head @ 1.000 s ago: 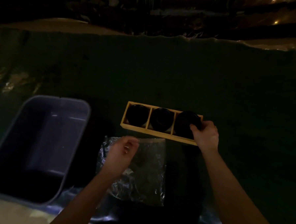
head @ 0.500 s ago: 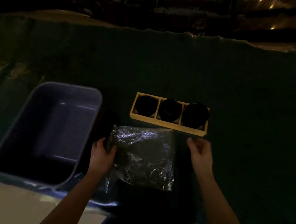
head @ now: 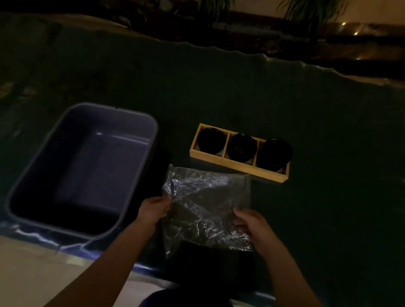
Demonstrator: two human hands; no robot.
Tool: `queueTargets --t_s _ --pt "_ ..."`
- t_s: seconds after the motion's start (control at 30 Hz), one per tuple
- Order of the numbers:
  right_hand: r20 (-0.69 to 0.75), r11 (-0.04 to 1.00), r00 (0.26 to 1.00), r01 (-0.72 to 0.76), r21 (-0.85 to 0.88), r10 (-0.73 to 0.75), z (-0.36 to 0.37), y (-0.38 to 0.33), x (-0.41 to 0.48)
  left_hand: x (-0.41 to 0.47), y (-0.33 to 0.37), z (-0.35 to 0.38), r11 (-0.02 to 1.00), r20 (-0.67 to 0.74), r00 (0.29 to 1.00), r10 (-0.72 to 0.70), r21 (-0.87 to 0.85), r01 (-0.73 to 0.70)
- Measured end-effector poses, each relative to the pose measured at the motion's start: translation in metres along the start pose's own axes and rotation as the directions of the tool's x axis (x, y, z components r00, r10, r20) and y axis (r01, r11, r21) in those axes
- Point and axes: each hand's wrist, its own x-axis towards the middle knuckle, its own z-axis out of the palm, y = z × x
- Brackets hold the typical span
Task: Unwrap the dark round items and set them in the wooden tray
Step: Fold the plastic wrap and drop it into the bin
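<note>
A wooden tray with three compartments lies on the dark green table cover, right of centre. One dark round item sits in each compartment: left, middle, right. Just in front of the tray is a crinkled clear plastic wrapper. My left hand pinches its left edge. My right hand grips its right edge near the lower corner. The scene is dim.
A large empty grey plastic tub stands left of the wrapper, close to my left hand. The table's near edge runs below it. Plants and a dark ledge lie beyond the far edge.
My right hand left the rightmost round item in the tray and came back to the wrapper's right edge. My left hand shifted to the wrapper's left edge. Both now hold it.
</note>
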Motion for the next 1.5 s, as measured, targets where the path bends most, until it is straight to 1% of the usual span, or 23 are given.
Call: queueTargets --t_s 0.07,0.13,0.2,0.27,0.4,0.5,0.57,0.6,0.7,0.77,0.83,0.9,0.93,0.97,1.03,1.1,1.17,1.23,1.3,1.33,1.4,1.43,1.5 --pt "0.006 1.0 1.0 0.011 -0.003 -0.011 0.0 0.008 -0.005 -0.007 0.0 -0.007 0.998 0.104 0.994 -0.019 -0.062 0.025" --pt "-0.031 0.998 0.999 0.043 -0.037 -0.044 0.001 0.015 -0.009 -0.014 0.002 -0.015 0.992 0.244 0.97 -0.008 -0.121 0.039" --pt "-0.058 0.995 0.994 0.091 -0.035 -0.093 0.004 0.02 -0.014 -0.019 0.006 -0.021 0.985 0.386 0.922 0.03 -0.169 0.038" --pt "-0.052 0.99 0.989 0.139 0.011 -0.138 0.005 0.022 -0.02 -0.023 0.012 -0.025 0.982 0.486 0.869 0.088 -0.19 0.007" --pt "0.019 0.958 0.975 0.216 0.188 -0.223 -0.004 0.014 -0.043 -0.034 0.031 -0.031 0.966 0.623 0.759 0.186 -0.258 -0.025" --pt "0.093 0.944 0.957 0.252 0.215 -0.276 -0.015 0.0 -0.062 -0.043 0.05 -0.033 0.954 0.671 0.699 0.246 -0.294 -0.054" --pt "0.109 0.923 0.936 0.304 0.237 -0.336 -0.021 -0.01 -0.081 -0.052 0.063 -0.035 0.941 0.671 0.679 0.299 -0.325 -0.094" --pt "0.093 0.906 0.923 0.34 0.25 -0.373 -0.023 -0.016 -0.092 -0.057 0.07 -0.035 0.932 0.652 0.68 0.335 -0.334 -0.139" --pt "-0.001 0.84 0.872 0.471 0.27 -0.489 -0.028 -0.033 -0.128 -0.074 0.087 -0.034 0.874 0.523 0.7 0.486 -0.28 -0.398" --pt "-0.056 0.803 0.826 0.56 0.203 -0.561 -0.031 -0.043 -0.149 -0.083 0.094 -0.032 0.799 0.42 0.688 0.592 -0.187 -0.572" --pt "-0.11 0.752 0.752 0.657 0.057 -0.65 -0.036 -0.051 -0.166 -0.092 0.1 -0.031 0.701 0.331 0.646 0.688 -0.075 -0.709" --pt "-0.128 0.678 0.667 0.731 -0.079 -0.734 -0.041 -0.059 -0.178 -0.102 0.106 -0.031 0.577 0.248 0.564 0.788 0.02 -0.816" --pt "-0.117 0.642 0.631 0.756 -0.131 -0.767 -0.044 -0.063 -0.183 -0.108 0.109 -0.031 0.53 0.221 0.524 0.822 0.036 -0.847" --pt "-0.099 0.607 0.6 0.776 -0.171 -0.794 -0.046 -0.066 -0.187 -0.114 0.113 -0.03 0.499 0.201 0.495 0.845 0.033 -0.866" --pt "-0.074 0.555 0.553 0.803 -0.216 -0.83 -0.052 -0.075 -0.192 -0.123 0.122 -0.028 0.466 0.166 0.465 0.87 0.032 -0.884" --pt "-0.053 0.526 0.528 0.822 -0.216 -0.847 -0.059 -0.085 -0.199 -0.13 0.131 -0.026 0.47 0.147 0.468 0.871 0.027 -0.882" --pt "-0.017 0.551 0.554 0.824 -0.134 -0.832 -0.066 -0.093 -0.206 -0.136 0.14 -0.025 0.504 0.141 0.5 0.854 0.005 -0.863" --pt "0.067 0.592 0.594 0.804 -0.043 -0.802 -0.075 -0.101 -0.212 -0.142 0.148 -0.024 0.533 0.106 0.529 0.842 -0.009 -0.846" --pt "0.137 0.591 0.595 0.803 -0.071 -0.792 -0.081 -0.107 -0.216 -0.148 0.153 -0.023 0.537 0.081 0.533 0.842 -0.03 -0.843" --pt "0.142 0.578 0.585 0.811 -0.093 -0.799 -0.083 -0.11 -0.216 -0.151 0.155 -0.023 0.546 0.085 0.541 0.836 -0.056 -0.836" --pt "0.086 0.555 0.561 0.827 -0.089 -0.823 -0.087 -0.113 -0.216 -0.157 0.157 -0.027 0.584 0.172 0.561 0.81 -0.144 -0.799" --pt "0.053 0.544 0.548 0.836 -0.077 -0.835 -0.09 -0.115 -0.216 -0.159 0.156 -0.03 0.6 0.253 0.553 0.794 -0.181 -0.779" --pt "0.019 0.519 0.521 0.852 -0.062 -0.853 -0.093 -0.12 -0.217 -0.159 0.154 -0.034 0.617 0.399 0.505 0.765 -0.232 -0.752"
